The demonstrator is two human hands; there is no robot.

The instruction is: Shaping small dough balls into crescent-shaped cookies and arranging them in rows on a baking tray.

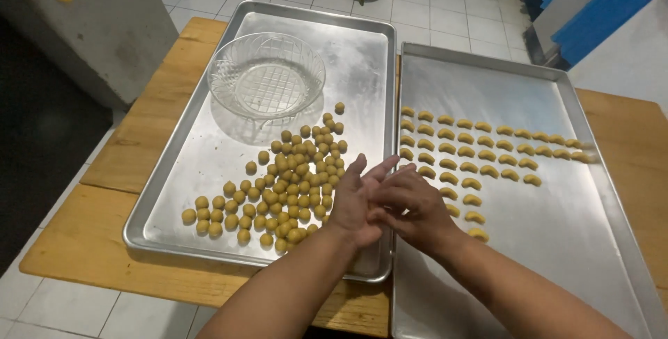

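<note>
My left hand [356,200] and my right hand [412,207] are pressed palm to palm over the seam between two metal trays. Whatever lies between the palms is hidden. The left tray [174,193] carries several small round yellow dough balls [296,179] just left of my left hand. On the right tray [557,227] lie rows of yellow crescent-shaped dough pieces [480,151], the nearest ones right beside my right hand.
An empty clear glass bowl [266,76] stands at the far end of the left tray. Both trays rest on a wooden table [125,165] above a white tiled floor. A grey block [90,19] stands at the far left.
</note>
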